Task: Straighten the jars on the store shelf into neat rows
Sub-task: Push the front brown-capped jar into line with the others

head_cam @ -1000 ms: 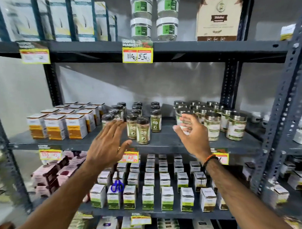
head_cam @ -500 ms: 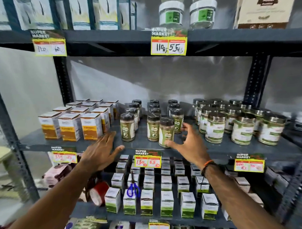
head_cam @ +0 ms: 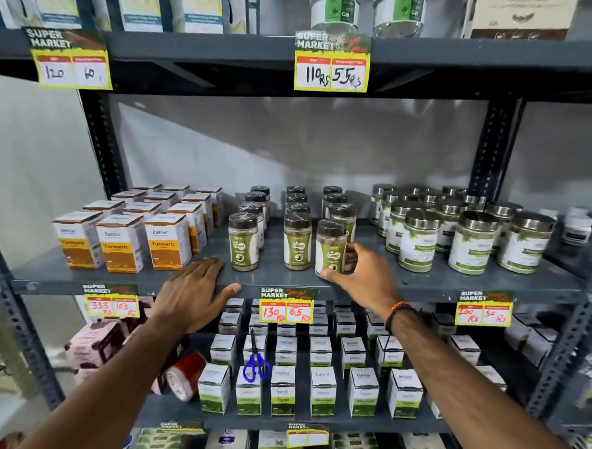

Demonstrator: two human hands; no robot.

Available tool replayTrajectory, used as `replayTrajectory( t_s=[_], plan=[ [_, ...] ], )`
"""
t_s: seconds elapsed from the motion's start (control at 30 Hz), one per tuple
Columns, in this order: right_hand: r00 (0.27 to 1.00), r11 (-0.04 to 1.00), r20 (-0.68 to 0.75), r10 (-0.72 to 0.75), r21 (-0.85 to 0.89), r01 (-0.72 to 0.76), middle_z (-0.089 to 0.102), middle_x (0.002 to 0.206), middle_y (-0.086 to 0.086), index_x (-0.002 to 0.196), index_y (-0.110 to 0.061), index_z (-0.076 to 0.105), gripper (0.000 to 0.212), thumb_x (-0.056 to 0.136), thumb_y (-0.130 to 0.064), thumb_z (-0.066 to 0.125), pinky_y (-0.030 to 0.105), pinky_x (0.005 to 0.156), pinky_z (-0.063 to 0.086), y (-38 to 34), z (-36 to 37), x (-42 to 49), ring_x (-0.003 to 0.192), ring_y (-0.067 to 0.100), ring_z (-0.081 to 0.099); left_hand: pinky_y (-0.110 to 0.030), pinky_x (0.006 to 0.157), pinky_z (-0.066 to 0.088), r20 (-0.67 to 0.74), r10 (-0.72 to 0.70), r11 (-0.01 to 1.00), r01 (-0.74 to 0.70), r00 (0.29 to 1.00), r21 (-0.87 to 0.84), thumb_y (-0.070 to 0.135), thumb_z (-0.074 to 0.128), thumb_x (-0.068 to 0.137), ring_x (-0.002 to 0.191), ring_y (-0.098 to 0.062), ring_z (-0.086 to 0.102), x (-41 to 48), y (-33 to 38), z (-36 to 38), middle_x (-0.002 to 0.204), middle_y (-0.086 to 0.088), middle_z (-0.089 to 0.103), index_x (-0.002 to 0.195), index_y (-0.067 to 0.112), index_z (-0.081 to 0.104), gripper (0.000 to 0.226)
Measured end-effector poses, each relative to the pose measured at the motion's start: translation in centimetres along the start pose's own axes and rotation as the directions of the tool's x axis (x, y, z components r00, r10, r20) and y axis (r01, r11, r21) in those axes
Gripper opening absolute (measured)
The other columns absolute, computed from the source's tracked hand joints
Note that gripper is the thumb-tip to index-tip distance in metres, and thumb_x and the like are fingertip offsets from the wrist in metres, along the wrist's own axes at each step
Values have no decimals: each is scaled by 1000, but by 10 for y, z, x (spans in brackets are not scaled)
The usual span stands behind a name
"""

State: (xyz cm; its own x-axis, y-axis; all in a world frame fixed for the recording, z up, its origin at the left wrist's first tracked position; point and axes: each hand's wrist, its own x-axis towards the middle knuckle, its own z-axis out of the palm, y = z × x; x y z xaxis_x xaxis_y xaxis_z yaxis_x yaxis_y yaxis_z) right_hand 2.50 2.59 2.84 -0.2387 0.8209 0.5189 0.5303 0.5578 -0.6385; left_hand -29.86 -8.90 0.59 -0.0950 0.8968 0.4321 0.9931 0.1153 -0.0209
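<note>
Shelf (head_cam: 276,277), right hand (head_cam: 363,279) half-hiding jar (head_cam: 331,248)

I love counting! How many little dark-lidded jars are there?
12 small dark-lidded, green-labelled jars: four in the left column, four in the middle, four in the right, its front jar gripped by the right hand. More may hide behind.

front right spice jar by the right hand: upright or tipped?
Tipped slightly. The front right jar leans left against the upright jars beside it, with the right hand gripping its base on the shelf.
</note>
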Motion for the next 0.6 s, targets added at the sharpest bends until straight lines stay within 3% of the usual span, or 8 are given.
replayTrajectory(
  t_s=[0.2, 0.47, 0.6],
  plan=[
    [998, 995, -31, 46, -91, -49, 75, 101, -8, 119, -20, 66, 58, 73, -48, 88, 6, 64, 44, 13, -9, 12, 77, -1, 64, -48, 111, 43, 7, -18, 1000, 18, 1000, 3, 81, 13, 93, 139, -27, 49, 0, 0, 1, 154, -9, 51, 150, 15, 43, 93],
    [996, 983, 14, 84, -167, -81, 77, 98, -8, 108, -22, 68, 49, 71, -46, 90, 2, 60, 38, 14, -7, 15, 72, -2, 61, -47, 113, 40, 10, -31, 1000, 31, 999, 8, 81, 11, 92, 141, -26, 46, -2, 2, 0, 156, -9, 49, 152, 15, 42, 94],
    [992, 982, -15, 125, -142, -126, 78, 99, -5, 104, -20, 70, 43, 72, -39, 91, 18, 73, 52, 15, -5, 19, 82, 8, 70, -46, 115, 38, 20, -33, 999, 33, 999, 20, 80, 12, 93, 143, -26, 44, -2, 3, -1, 158, -9, 46, 153, 16, 40, 93]
  ],
)
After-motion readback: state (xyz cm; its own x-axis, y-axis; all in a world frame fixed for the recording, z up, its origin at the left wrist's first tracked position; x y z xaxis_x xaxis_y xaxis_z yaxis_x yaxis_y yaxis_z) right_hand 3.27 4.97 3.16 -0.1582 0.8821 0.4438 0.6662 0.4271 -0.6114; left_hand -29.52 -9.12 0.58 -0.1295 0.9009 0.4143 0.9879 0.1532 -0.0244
